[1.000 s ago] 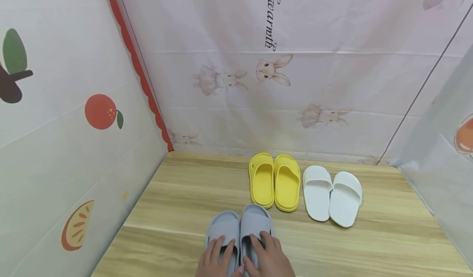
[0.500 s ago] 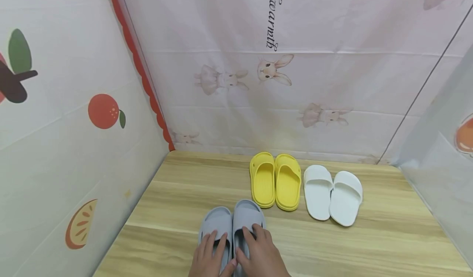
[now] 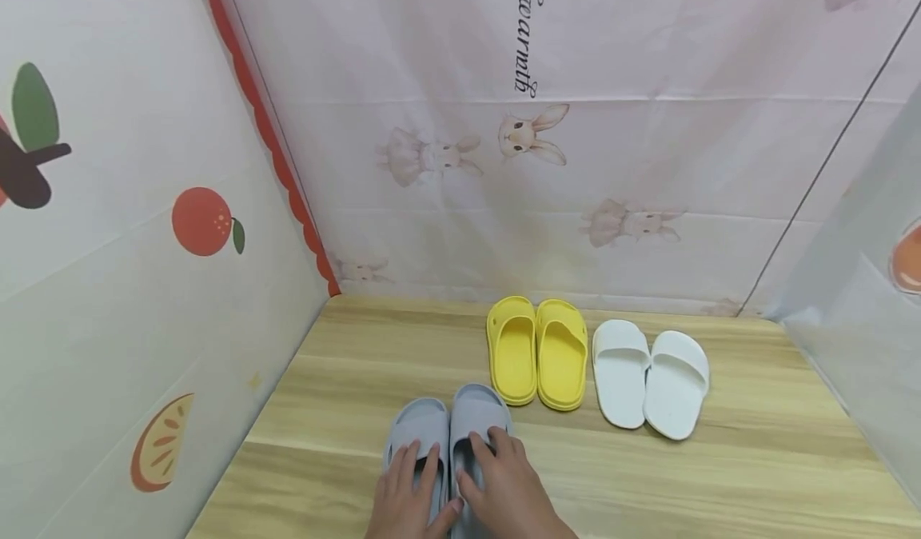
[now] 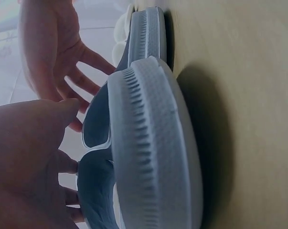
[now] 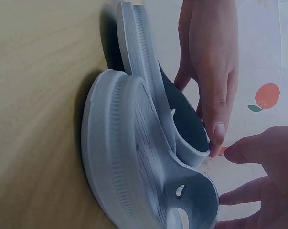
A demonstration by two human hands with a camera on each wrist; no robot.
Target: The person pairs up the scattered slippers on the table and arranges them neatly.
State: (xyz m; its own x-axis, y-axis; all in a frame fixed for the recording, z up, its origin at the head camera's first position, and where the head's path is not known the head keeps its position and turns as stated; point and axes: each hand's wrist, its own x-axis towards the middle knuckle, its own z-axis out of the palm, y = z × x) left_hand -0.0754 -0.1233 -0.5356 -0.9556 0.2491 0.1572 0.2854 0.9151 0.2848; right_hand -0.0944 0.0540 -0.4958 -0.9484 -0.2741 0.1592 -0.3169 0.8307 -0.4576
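A pair of grey slippers point(image 3: 478, 413) sits side by side at the near edge of the head view, toes pointing to the back wall. My left hand point(image 3: 407, 497) lies over the left slipper, its fingertips at the strap's opening. Over the right slipper, my right hand point(image 3: 509, 487) touches the strap's edge with its fingertips. Both thumbs come close together above the inner sides. From the left wrist, the slipper's thick ribbed sole point(image 4: 148, 138) stands close beside the hand. The right wrist view shows the loosely extended fingers of my right hand point(image 5: 272, 167) at the strap point(image 5: 196, 191).
Behind the grey pair, to the right, stand yellow slippers point(image 3: 515, 355), with white slippers point(image 3: 620, 387) beside them. All rest on a wood-grain floor point(image 3: 345, 411). A rabbit-print sheet point(image 3: 446, 243) hangs behind; a fruit-print sheet point(image 3: 108, 307) bounds the left side.
The grey slippers have slid left and slightly toward the back wall, both hands moving along with them. The yellow and white slippers have stayed in place.
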